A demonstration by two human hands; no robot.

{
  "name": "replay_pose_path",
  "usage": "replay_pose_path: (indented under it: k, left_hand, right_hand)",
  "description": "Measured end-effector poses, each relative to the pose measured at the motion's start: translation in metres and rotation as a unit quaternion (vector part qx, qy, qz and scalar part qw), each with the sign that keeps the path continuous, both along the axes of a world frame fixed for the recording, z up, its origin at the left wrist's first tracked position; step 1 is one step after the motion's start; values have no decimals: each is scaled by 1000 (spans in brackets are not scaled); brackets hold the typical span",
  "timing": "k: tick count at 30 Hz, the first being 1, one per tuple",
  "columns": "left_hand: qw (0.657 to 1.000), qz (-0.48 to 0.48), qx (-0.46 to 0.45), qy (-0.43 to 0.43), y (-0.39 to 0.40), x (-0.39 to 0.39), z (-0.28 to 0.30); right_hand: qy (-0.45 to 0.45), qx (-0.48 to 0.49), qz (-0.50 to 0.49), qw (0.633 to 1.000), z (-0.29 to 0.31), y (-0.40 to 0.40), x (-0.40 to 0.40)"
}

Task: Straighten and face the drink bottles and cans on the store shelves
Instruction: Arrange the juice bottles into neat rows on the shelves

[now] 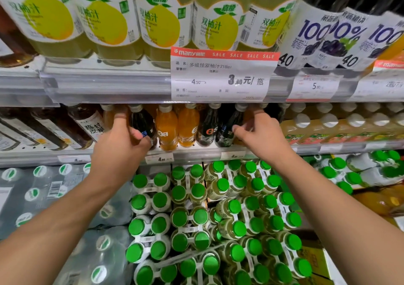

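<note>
Green-capped bottles [218, 219] packed the lowest shelf right under the camera, banded in pairs and threes, with shrink-wrapped water packs [65, 208] to their left. Both bare forearms reached over them to the middle shelf [185, 151].

Above that shelf hung the big pomelo juice bottles [105, 22] and dark grape juice bottles [328, 33], labels mostly forward, over a red-and-white sale tag [220, 75].

On the middle shelf stood the row being faced: two orange soda bottles [175, 129] in the centre, with dark cola bottles [207, 127] to their right. Another dark bottle [142, 127] stood at the row's left end.

The left hand [122, 140] curled round that left-end dark bottle, thumb across its front, fingers hidden behind. The right hand [260, 136] gripped a bottle at the row's right end, thumb pointing left along it; which bottle it held was largely covered by the hand itself.

The likely trouble lay in the tight spacing. Twisting either end bottle could drag its neighbour round with it, spoiling labels already turned forward, or tip a narrow bottle off the shelf lip onto the green caps below. The low overhang of the price rail [109, 86] also left little room to lift.
</note>
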State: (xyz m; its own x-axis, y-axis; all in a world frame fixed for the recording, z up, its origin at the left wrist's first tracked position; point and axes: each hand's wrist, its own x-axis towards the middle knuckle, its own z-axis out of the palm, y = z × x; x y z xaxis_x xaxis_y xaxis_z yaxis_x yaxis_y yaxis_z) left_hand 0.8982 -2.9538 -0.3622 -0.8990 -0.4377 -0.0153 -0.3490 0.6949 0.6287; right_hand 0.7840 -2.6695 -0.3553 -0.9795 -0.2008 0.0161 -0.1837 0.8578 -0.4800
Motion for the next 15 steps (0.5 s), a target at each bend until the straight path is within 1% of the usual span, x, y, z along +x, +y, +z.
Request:
replay_pose_path:
  k: [3, 5, 7, 10, 13, 15]
  left_hand:
    - [1000, 5, -5, -30, 0, -4, -1]
    - [998, 22, 4, -55, -2, -10, 0]
    - [996, 37, 34, -70, -3, -16, 0]
    - [995, 53, 60, -52, -5, -23, 0]
    - [992, 61, 107, -19, -12, -29, -6]
    - [984, 65, 165, 3, -18, -32, -8]
  right_hand:
    - [80, -25, -43, 996, 0, 18, 4]
    - [91, -25, -68, 993, 3, 27, -1]
    - [62, -30, -79, 995, 7, 30, -7]
    - [12, -57, -87, 994, 12, 29, -13]
    - [-50, -167, -95, 980, 7, 27, -20]
    - [-48, -196, -109, 973, 1, 28, -26]
